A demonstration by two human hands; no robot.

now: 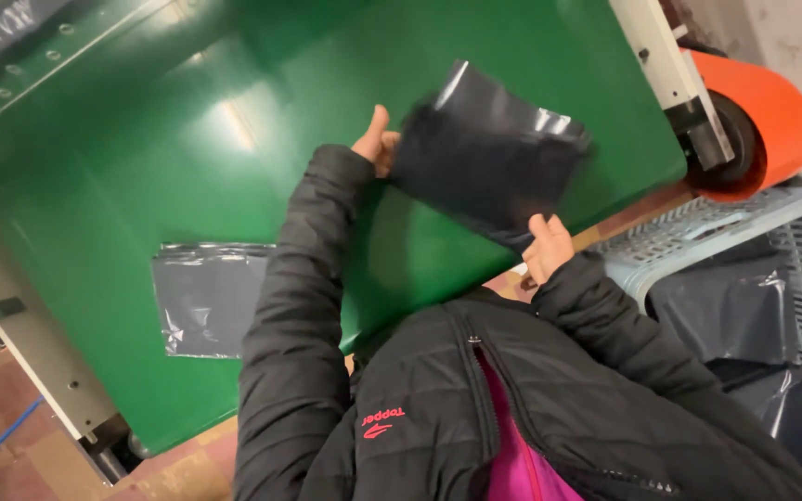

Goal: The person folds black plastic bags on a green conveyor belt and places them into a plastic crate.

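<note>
I hold a black plastic bag (485, 153) above a green machine table (141, 139). My left hand (375, 139) grips the bag's far left edge, thumb up. At the bag's near corner, my right hand (545, 246) pinches it. The bag is spread flat between both hands and looks slightly blurred. Both arms are in black puffer jacket sleeves.
A flat pile of grey plastic bags (206, 297) lies on the green table to the left of my arm. An orange roller (763, 111) on a white bracket sits at the upper right. A grey slatted crate (698, 232) at the right holds dark bags (717, 315).
</note>
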